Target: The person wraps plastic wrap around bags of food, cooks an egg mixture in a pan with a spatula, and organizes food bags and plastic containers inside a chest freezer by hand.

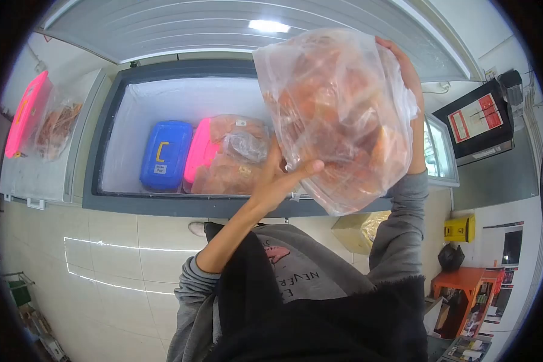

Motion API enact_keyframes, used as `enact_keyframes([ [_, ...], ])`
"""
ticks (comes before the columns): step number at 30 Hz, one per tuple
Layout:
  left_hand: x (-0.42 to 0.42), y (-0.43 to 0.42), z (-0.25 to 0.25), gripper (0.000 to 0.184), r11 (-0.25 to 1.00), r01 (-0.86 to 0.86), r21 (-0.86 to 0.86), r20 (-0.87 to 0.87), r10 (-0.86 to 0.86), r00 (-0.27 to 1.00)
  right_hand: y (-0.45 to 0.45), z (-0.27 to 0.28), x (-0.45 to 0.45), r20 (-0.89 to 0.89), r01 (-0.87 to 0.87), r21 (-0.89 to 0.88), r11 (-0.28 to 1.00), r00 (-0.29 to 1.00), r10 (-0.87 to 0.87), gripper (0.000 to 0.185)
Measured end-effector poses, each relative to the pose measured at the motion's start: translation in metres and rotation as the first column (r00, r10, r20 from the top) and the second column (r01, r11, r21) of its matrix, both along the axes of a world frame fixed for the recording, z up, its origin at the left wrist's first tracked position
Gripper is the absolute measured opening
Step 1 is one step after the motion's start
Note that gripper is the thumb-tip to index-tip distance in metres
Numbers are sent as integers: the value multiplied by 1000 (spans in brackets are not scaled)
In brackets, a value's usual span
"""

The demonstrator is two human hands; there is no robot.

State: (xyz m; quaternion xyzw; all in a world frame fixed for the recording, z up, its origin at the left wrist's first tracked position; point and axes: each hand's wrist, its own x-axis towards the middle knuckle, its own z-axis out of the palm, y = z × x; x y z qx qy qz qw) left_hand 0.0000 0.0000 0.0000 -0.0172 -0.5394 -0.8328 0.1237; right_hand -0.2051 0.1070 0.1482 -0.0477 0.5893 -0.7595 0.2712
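A large clear plastic bag of orange-red food pieces (pixel 338 114) is held up over the right part of an open chest freezer (pixel 96 172). My left hand (pixel 277 181) grips the bag's lower left side, thumb on the front and fingers partly behind it. Around the bag's upper right edge curls my right hand (pixel 404 69), most of its fingers hidden by the plastic. Below, inside the freezer, lie a blue box with a yellow handle (pixel 169 154), a pink box (pixel 202 148) and several bags of brownish-orange food (pixel 226 175).
The raised freezer lid (pixel 163 30) stands behind. At the left, a pink box (pixel 27 114) and a bag of reddish food (pixel 57 127) rest on a white surface (pixel 42 178). A black box (pixel 476 120) is at the right, with an orange table (pixel 464 280) lower down.
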Motion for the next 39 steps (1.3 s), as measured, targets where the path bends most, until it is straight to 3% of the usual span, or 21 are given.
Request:
enact_keyframes([
  [3, 0, -10, 3, 85, 991, 38, 132, 38, -43, 998, -4, 4, 6, -17, 44, -52, 998, 999, -45, 22],
  [6, -2, -30, -2, 79, 980, -3, 200, 53, -7, 999, 0, 0, -11, -9, -101, -76, 992, 995, 101, 23],
  [8, -1, -40, -1, 64, 889, -31, 457, 19, 26, 999, 2, 0, -6, 175, -306, -486, 818, 884, 434, 23],
  [9, -1, -44, -14, 64, 893, -34, 450, 25, 25, 999, 0, 4, 2, 177, -303, -495, 814, 883, 435, 23],
  [12, -21, -66, -110, 51, 985, -73, 154, 51, 66, 997, -12, 15, 19, 141, -282, -517, 809, 903, 405, 24],
  [14, -27, -77, -138, 46, 996, -87, -6, 60, 87, 994, -20, 10, 10, 28, -531, -641, 555, 706, 708, 27],
  [15, -28, -81, -140, 45, 994, -93, -61, 62, 96, 993, -27, 14, 21, 24, -530, -648, 547, 704, 710, 27],
  [16, -26, -84, -130, 43, 838, 136, 528, -9, -155, 988, -37, 22, 39, 83, -369, -577, 728, 861, 502, 29],
  [17, -24, -84, -120, 42, 618, 238, 750, -110, -238, 965, -44, 28, 51, 118, -170, -490, 855, 959, 259, 32],
  [18, -21, -85, -108, 43, 332, 302, 894, -206, -295, 933, -46, 30, 52, 123, -178, -493, 852, 955, 270, 32],
  [20, -19, -78, -87, 46, 125, 368, 921, -288, -416, 862, -46, 30, 50, 191, -211, -549, 809, 910, 367, 31],
  [21, -17, -79, -88, 46, 125, 363, 923, -286, -409, 867, -49, 29, 49, 195, -215, -548, 808, 907, 374, 31],
  [23, -16, -80, -89, 46, 272, 131, 953, -23, -369, 929, -51, 28, 46, 259, -108, -631, 768, 904, 340, 35],
  [24, -17, -80, -87, 46, 274, 130, 953, -21, -369, 929, -52, 28, 45, 260, -108, -632, 767, 903, 341, 35],
  [27, -23, -82, -86, 45, 234, 241, 942, -120, -435, 892, -56, 29, 45, 204, -171, -664, 728, 895, 397, 40],
  [29, -32, -88, -107, 58, 4, 587, 809, -510, -490, 706, -58, 30, 46, 230, -144, -678, 721, 890, 393, 43],
  [30, -31, -88, -99, 58, 4, 582, 813, -503, -499, 706, -58, 29, 42, 234, -133, -683, 718, 892, 388, 43],
  [32, -27, -83, -78, 39, 234, 395, 888, -257, -460, 850, -54, 23, 30, 146, -222, -666, 712, 897, 417, 45],
  [33, -28, -83, -82, 39, 229, 391, 891, -251, -468, 847, -54, 23, 27, 154, -210, -667, 715, 900, 407, 45],
  [35, -30, -83, -90, 40, 71, 497, 865, -392, -522, 757, -56, 26, 26, 200, -191, -577, 794, 910, 364, 44],
  [39, -31, -81, -93, 39, 82, 549, 832, -429, -533, 729, -51, 22, 30, 77, -300, -610, 733, 899, 432, 54],
])
